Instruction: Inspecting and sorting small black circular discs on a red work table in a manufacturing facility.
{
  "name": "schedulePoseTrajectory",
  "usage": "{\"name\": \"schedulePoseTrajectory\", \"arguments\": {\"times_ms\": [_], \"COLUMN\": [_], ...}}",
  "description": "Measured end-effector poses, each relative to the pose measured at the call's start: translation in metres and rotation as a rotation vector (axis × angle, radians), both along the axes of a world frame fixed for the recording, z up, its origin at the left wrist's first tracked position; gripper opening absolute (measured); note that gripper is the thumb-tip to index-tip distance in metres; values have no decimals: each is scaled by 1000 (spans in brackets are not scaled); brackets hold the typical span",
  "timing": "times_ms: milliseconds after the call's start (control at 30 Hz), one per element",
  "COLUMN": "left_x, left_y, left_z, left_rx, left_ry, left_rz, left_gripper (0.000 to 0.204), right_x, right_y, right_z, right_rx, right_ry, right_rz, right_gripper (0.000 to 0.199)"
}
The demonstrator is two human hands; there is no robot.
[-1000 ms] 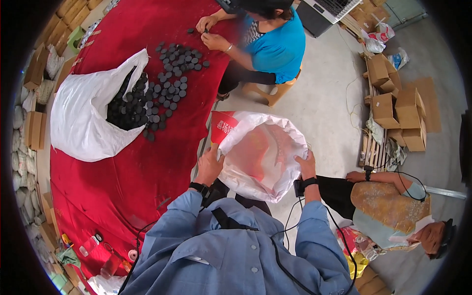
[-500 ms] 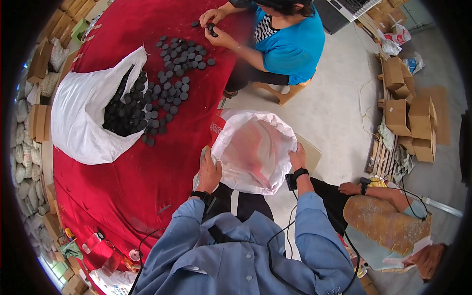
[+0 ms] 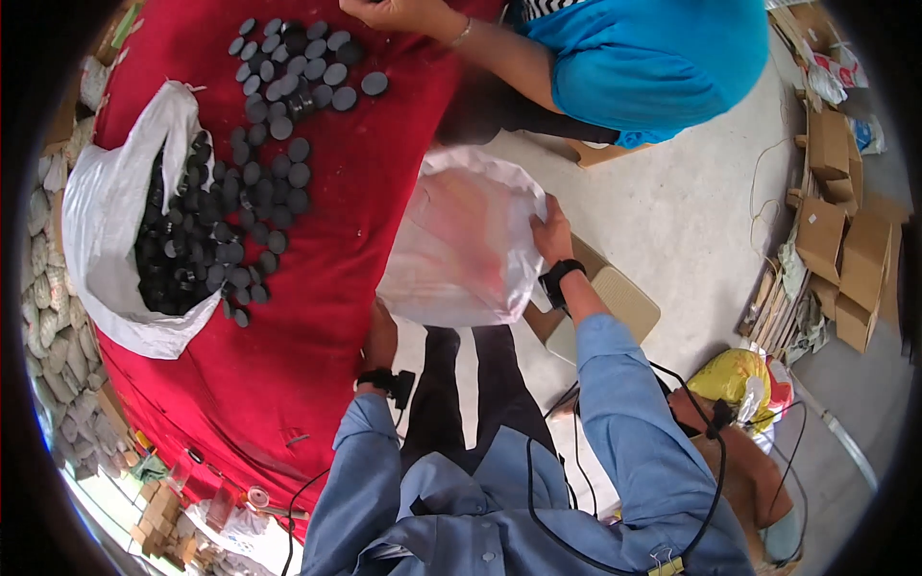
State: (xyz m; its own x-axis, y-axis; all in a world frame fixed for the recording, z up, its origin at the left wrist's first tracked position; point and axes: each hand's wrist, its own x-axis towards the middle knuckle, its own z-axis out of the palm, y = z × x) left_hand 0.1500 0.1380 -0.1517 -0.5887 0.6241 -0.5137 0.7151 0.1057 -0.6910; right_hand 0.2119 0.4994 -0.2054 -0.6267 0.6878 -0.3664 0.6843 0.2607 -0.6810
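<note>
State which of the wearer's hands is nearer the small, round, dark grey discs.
Left. The left hand is at the left edge of the white plastic bag, below and right of the discs in view; the right hand holds the bag's right side, farther.

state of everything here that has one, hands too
pale bag: open, held up
right hand: gripping the bag's right side
left hand: at the bag's lower left, fingers mostly hidden
white sack: open, lying down
dark discs: loose, spilled out
red cloth: spread, creased
</note>
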Motion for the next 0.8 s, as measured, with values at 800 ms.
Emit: {"name": "schedulePoseTrajectory", "arguments": {"times_ms": [800], "left_x": [7], "left_y": [-13], "left_z": [-125], "left_rx": [1700], "left_ry": [-678], "left_rz": [1545], "left_gripper": [88], "right_x": [-105], "right_y": [-7], "right_z": [-21], "right_rx": [141], "right_ry": [236], "right_rz": [577], "right_gripper": [58]}}
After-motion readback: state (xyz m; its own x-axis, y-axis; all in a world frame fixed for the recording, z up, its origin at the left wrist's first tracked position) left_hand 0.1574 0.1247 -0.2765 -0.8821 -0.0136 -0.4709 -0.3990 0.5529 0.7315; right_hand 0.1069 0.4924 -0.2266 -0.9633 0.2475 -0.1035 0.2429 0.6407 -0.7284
